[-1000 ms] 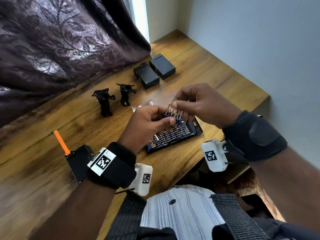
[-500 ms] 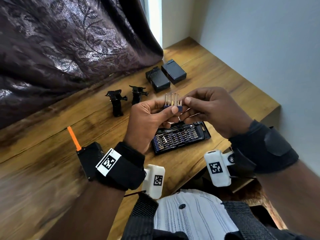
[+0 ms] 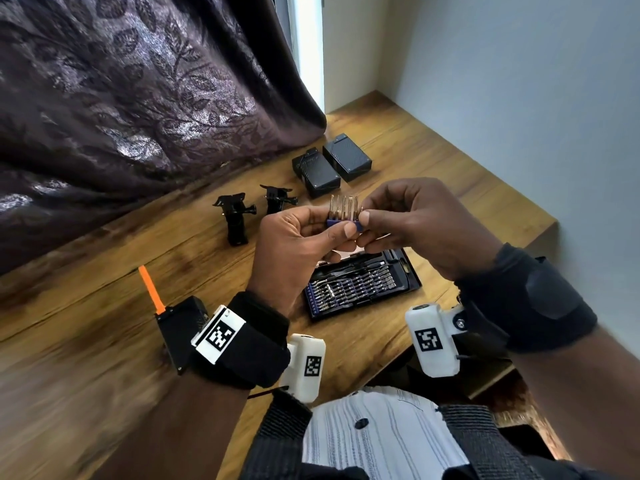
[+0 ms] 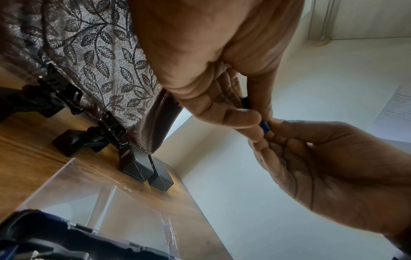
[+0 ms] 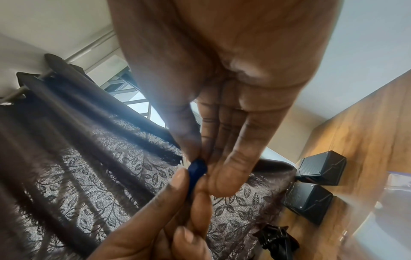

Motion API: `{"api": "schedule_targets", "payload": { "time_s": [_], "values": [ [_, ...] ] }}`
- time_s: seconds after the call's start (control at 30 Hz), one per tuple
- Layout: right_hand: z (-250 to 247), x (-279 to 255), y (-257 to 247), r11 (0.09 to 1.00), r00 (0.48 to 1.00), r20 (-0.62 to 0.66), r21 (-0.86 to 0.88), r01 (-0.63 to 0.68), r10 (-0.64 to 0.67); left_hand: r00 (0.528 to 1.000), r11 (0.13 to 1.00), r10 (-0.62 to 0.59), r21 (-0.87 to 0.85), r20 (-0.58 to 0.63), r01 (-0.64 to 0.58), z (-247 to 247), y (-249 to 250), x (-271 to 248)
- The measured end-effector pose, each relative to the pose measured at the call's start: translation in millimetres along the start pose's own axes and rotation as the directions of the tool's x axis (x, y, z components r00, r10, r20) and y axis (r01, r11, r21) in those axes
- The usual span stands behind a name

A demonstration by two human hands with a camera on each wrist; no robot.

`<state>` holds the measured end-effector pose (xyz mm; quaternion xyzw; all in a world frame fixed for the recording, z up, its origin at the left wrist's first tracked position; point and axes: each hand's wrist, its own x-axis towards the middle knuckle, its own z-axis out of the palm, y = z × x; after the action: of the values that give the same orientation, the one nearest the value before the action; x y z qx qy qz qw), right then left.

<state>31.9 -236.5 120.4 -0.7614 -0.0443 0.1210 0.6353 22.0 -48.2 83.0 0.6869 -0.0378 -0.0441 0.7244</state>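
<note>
Two grips, one load: our left grip (image 3: 302, 233) and right grip (image 3: 414, 218) each pinch the blue bit holder (image 3: 337, 222) above the bit case (image 3: 410, 276).

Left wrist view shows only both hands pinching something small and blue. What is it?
Observer: The head view shows a blue bit holder with a row of metal bits standing up from it, pinched between the left hand and the right hand.
Operator: And the dark case at my bottom edge?
Observer: An open screwdriver bit case on the wooden table below the hands, with rows of bits inside.
</note>
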Motion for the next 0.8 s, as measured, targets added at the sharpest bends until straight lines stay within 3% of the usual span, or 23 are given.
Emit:
{"api": "schedule_targets", "payload": {
  "time_s": [0.5,0.8],
  "values": [
    [8.8,9.0,12.7,0.969,0.991,-0.112,-0.225,-0.1,0.076,0.992,0.994,-0.079,0.082,0.095,0.071,0.3,-4.5,9.1],
    [13.4,16.9,27.3,0.976,0.975,-0.205,-0.177,-0.125,0.087,0.984,0.984,-0.142,0.124,0.105,0.129,-0.1,-7.9,17.2]
  ]
}}
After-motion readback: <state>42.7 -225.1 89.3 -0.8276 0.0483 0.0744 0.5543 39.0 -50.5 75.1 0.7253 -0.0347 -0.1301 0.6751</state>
